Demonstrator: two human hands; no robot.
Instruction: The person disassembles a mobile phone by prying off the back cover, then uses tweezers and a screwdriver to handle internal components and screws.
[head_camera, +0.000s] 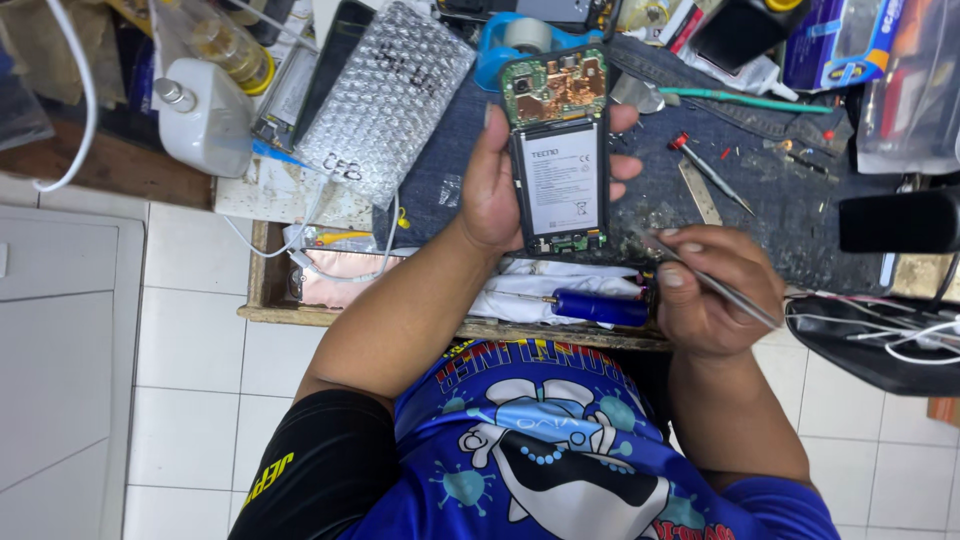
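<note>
The left hand (500, 185) holds an opened phone (558, 150) above the worktop (800, 215). The back cover is off: the circuit board sits at the far end, the white battery fills the middle, and a small board shows at the near end. The left grip is wrapped around the phone, thumb along its left edge and fingertips hooked over its right edge.

The right hand (715, 290) pinches metal tweezers (700, 275) between thumb and forefinger. Whether the tweezer tips are pressed together or spread cannot be told.

Key relation:
- The phone lies up and to the left of the right hand, close by.
- Its long axis runs away from the person, nearly upright in the view, with a slight lean.
- The tweezers lie crosswise to that axis, tips pointing up-left toward the near right corner of the phone. The tips sit just beside that corner; contact cannot be confirmed.
- The right hand is the free working hand; the left only supports.

On the worktop: a blue-handled screwdriver (600, 305) lies on white cloth just below the phone, a second screwdriver (710, 172) lies on the dark mat to the right, and a bubble-wrap pouch (385, 95) and a white bottle (205, 115) sit to the left.
</note>
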